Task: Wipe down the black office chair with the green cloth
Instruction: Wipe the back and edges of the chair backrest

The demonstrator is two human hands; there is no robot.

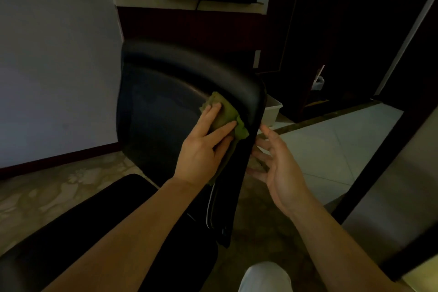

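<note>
A crumpled green cloth (228,115) lies against the inner face of the backrest of the black office chair (166,92), high up near the curved glossy rim on the backrest's right-hand edge. The left hand (203,149) presses on it with straight, slightly spread fingers. Its grip is released, with palm and fingers pinning the cloth to the chair rather than curling round it, and a tail of the cloth hangs down below the wrist. The right hand (278,169) is on the other side of the backrest's edge, palm turned toward the chair, fingers spread and relaxed, its grip released and holding nothing. Whether its fingertips touch the back of the backrest cannot be told. The chair's dark padded seat (99,220) fills the lower left under the left forearm. Behind the backrest a white rectangular plastic bin (273,109) stands on the floor. A white shoe toe (264,276) shows at the bottom edge, over mottled beige floor tiles (47,192). A pale plain wall (54,66) rises on the left
</note>
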